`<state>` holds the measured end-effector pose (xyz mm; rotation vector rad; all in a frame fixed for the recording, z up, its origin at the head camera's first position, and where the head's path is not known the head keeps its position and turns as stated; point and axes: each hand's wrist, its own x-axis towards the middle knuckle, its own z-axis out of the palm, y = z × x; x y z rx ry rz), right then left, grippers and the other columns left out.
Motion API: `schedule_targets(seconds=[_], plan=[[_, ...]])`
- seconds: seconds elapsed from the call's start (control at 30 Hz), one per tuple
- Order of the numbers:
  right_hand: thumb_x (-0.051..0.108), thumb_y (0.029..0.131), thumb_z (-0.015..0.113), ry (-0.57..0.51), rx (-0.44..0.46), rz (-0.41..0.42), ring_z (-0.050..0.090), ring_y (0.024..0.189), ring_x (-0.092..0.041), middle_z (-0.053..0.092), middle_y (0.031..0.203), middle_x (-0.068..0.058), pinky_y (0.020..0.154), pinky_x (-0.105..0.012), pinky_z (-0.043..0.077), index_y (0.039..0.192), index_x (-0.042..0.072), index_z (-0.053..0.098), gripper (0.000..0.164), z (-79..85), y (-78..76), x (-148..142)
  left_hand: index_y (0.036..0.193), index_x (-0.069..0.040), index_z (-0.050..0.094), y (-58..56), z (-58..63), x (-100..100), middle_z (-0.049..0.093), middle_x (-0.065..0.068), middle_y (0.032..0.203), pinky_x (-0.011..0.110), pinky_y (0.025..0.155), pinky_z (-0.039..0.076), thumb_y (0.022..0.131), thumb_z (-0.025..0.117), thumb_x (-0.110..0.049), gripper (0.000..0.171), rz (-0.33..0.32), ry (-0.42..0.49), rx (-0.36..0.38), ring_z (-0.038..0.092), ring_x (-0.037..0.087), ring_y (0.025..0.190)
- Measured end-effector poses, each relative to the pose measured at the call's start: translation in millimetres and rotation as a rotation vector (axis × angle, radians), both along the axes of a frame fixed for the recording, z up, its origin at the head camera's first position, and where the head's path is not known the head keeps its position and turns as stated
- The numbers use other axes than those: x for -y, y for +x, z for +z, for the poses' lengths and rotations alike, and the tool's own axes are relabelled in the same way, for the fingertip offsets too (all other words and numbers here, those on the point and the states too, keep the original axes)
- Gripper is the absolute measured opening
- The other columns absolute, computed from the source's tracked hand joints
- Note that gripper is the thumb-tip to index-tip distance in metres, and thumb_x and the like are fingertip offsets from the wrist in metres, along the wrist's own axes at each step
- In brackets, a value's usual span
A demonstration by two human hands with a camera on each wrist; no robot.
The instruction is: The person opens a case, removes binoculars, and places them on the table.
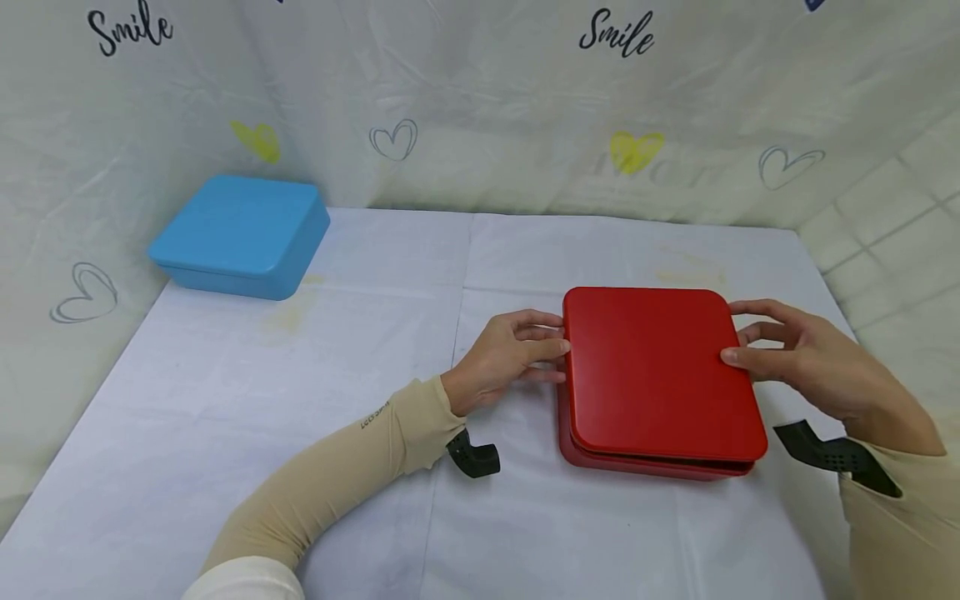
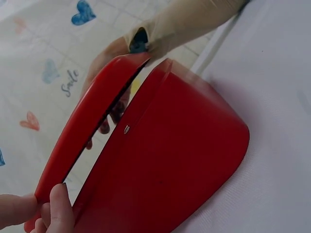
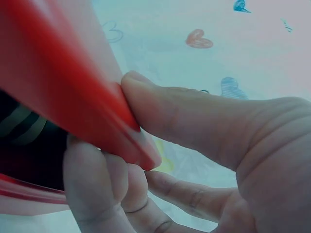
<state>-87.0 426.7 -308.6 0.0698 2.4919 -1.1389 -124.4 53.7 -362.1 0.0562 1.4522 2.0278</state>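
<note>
Has a blue box (image 1: 240, 237) far left on the counter (image 1: 187, 400). Pinches with the left grip (image 1: 506, 354) a red lid (image 1: 660, 367), raised over a red box (image 2: 165, 150) right of centre, and with the right grip (image 1: 817, 367) the lid's right edge.

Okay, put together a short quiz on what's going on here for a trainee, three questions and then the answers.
1. Multiple choice: what do the left hand and the right hand both hold?
A) white cloth
B) red lid
C) sleeve

2. True or false: the red lid sits fully closed on the red box.

3. Fill in the blank: in the head view, the blue box lies to the ____ of the red box.

Key:
1. B
2. False; the left wrist view shows a gap between them.
3. left
</note>
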Motion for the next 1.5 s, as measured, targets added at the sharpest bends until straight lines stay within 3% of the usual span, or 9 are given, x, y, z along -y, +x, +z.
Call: schedule_targets(seconds=[0.33,0.57,0.83,1.1,1.5], plan=[[0.041,0.102,0.064,0.064,-0.016,-0.035,0.072,0.094,-0.014,0.063,0.111,0.01,0.08,-0.019,0.055,0.156,0.024,0.034,0.064,-0.8,-0.3,6.8,0.133,-0.004,0.063,-6.3,3.6,1.0,0.07,0.008,0.114,0.04,0.084,0.066,0.095,0.068,0.0,0.038,0.021,-0.039,-0.028,0.073,0.019,0.088],[0.048,0.101,0.063,0.121,-0.015,-0.043,0.072,0.094,-0.012,0.062,0.112,0.013,0.079,-0.02,0.052,0.161,0.023,0.03,0.073,-0.4,-2.8,8.6,0.134,-0.003,0.062,-13.6,11.7,0.8,0.068,0.01,0.117,0.04,0.084,0.066,0.094,0.07,-0.001,0.042,0.014,-0.078,-0.106,0.073,0.017,0.086],[0.051,0.1,0.063,0.159,-0.049,-0.045,0.073,0.092,-0.011,0.062,0.111,0.015,0.082,-0.027,0.05,0.161,0.023,0.03,0.075,6.5,-14.1,12.8,0.138,-0.004,0.059,-22.3,18.2,4.5,0.066,0.013,0.124,0.049,0.093,0.063,0.092,0.072,-0.002,0.048,0.003,-0.129,-0.152,0.073,0.018,0.087],[0.056,0.098,0.063,0.178,-0.082,-0.064,0.071,0.092,-0.012,0.061,0.11,0.015,0.08,-0.03,0.055,0.162,0.02,0.029,0.081,10.5,-27.0,18.2,0.139,-0.002,0.058,-33.6,21.8,4.5,0.064,0.015,0.129,0.045,0.09,0.064,0.094,0.071,-0.002,0.048,0.004,-0.151,-0.2,0.074,0.019,0.089],[0.054,0.097,0.065,0.146,-0.135,-0.088,0.073,0.088,-0.005,0.06,0.11,0.014,0.076,-0.015,0.054,0.157,0.018,0.036,0.076,15.2,-45.6,18.3,0.139,-0.005,0.06,-54.0,26.9,1.5,0.064,0.012,0.131,0.039,0.086,0.066,0.095,0.071,-0.007,0.046,0.026,-0.176,-0.234,0.074,0.022,0.099]])
